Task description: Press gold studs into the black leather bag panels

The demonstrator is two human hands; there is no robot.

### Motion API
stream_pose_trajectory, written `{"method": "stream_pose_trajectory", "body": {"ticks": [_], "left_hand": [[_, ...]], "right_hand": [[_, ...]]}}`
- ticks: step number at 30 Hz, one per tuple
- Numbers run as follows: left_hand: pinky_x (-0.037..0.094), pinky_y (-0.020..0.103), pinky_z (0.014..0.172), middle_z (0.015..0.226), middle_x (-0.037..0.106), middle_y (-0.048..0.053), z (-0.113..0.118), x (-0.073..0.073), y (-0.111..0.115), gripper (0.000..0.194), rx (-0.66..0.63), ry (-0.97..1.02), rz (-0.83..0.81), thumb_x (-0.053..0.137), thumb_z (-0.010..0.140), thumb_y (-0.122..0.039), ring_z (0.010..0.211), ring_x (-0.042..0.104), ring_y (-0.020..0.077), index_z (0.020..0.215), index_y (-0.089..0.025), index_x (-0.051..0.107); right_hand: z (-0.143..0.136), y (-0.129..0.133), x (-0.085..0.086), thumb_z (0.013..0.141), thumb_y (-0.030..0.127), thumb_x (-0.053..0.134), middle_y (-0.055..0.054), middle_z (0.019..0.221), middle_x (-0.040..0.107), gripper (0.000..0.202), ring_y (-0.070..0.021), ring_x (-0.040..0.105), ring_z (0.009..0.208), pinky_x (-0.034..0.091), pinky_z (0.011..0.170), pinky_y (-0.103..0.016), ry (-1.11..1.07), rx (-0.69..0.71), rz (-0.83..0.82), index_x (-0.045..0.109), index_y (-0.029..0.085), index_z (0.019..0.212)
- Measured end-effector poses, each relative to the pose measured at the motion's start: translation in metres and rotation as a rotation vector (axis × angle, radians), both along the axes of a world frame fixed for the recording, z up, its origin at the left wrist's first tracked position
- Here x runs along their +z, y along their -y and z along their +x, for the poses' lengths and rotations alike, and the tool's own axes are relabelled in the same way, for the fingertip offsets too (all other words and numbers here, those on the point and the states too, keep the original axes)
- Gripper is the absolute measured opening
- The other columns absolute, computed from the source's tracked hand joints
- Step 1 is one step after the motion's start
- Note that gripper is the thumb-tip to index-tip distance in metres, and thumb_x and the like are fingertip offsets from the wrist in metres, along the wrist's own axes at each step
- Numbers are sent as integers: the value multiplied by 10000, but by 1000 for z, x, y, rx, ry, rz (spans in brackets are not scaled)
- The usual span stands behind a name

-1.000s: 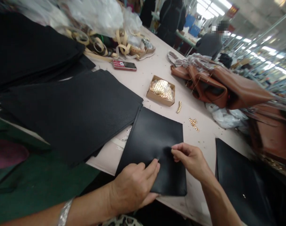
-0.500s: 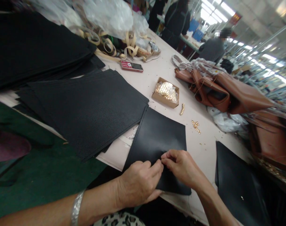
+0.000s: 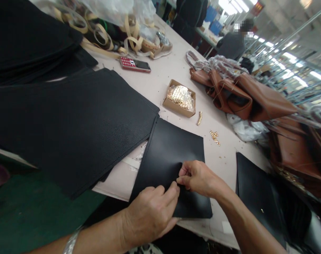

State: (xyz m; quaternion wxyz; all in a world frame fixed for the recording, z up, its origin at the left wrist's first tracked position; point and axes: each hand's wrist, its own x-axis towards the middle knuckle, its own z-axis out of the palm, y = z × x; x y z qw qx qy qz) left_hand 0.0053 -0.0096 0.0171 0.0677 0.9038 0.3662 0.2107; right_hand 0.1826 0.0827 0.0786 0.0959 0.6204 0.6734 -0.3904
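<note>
A smooth black leather panel (image 3: 173, 141) lies in front of me at the table's near edge. My left hand (image 3: 153, 208) is closed on its near part, index fingertip on top and thumb low by the edge. Over the middle of the panel my right hand (image 3: 196, 176) makes a pinch, its fingertips almost meeting the left ones. Whatever sits in that pinch is too small and hidden to name. The leather dips slightly beside the right fingers. On the right, another black panel (image 3: 258, 190) bears a small gold metal piece (image 3: 262, 210).
Textured black sheets (image 3: 97, 116) are stacked to the left. Beyond stand a cardboard box (image 3: 180, 110) of bagged gold fittings, loose gold pieces (image 3: 215, 138) and a red phone (image 3: 135, 64). Brown leather bags (image 3: 268, 98) lie right. A person (image 3: 230, 44) is in the background.
The view has shifted, so the table things sit further left and higher. The right hand's fingers have bent a little more; both hands stay at the same spot on the panel.
</note>
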Motion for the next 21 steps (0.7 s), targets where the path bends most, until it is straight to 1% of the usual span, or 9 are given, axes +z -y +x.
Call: {"method": "stream_pose_trajectory", "body": {"ticks": [2,5,7,9,11,13,15,17,21], "left_hand": [[468,355,560,1252,643,113,0,0,0,545,-9,2,-7,566,867,-434,768,607,213,1268,-65,567],[482,356,577,1231,661,108,-1,2,1,461,-8,2,15,544,865,-330,773,632,218,1250,-82,592],[490,355,591,1173,690,104,-2,1,0,389,-3,15,79,519,862,-248,762,647,216,1200,-91,630],[501,349,617,1122,709,102,-3,-4,-3,338,-9,40,162,498,864,-193,758,659,209,1147,-100,658],[512,338,644,1119,710,104,-4,-9,-6,318,-30,74,233,487,868,-174,778,674,204,1122,-109,667],[526,327,674,1137,704,105,-5,-13,-8,314,-49,101,274,483,873,-178,809,687,200,1123,-120,664],[540,320,694,1132,707,103,-5,-13,-9,312,-51,110,297,478,876,-180,828,698,200,1123,-129,661],[555,316,697,1115,713,94,-4,-9,-9,309,-45,89,296,465,880,-170,828,707,198,1117,-142,660],[584,281,668,1080,728,68,-2,-2,-10,315,-69,76,288,430,886,-148,811,723,184,1095,-175,664]], "right_hand": [[-2,-3,1,717,247,684,27,535,605,71,-110,536,493,315,455,-217,11,-32,-13,633,200,700],[-5,-4,2,680,251,732,36,517,590,117,-111,534,491,325,465,-223,7,-64,7,629,203,653],[-3,-3,3,627,308,795,37,548,607,181,-123,552,526,342,484,-227,2,-70,80,647,212,669],[5,2,3,584,404,835,30,615,640,285,-142,581,588,378,525,-234,2,-81,200,675,221,733],[17,11,3,642,464,804,-2,755,686,331,-169,619,709,433,631,-253,17,-121,384,696,222,841],[33,21,2,760,435,724,-61,956,696,321,-205,627,886,452,788,-294,66,-213,595,692,206,982],[50,30,-2,822,393,663,-104,1056,674,347,-231,608,977,437,879,-338,99,-336,707,664,183,1098],[63,35,-10,810,364,667,-102,1020,683,384,-229,617,941,451,867,-342,9,-440,668,656,172,1142],[66,39,-28,726,224,675,-45,961,712,398,-190,640,851,497,776,-295,-433,-587,515,690,186,1122]]}}
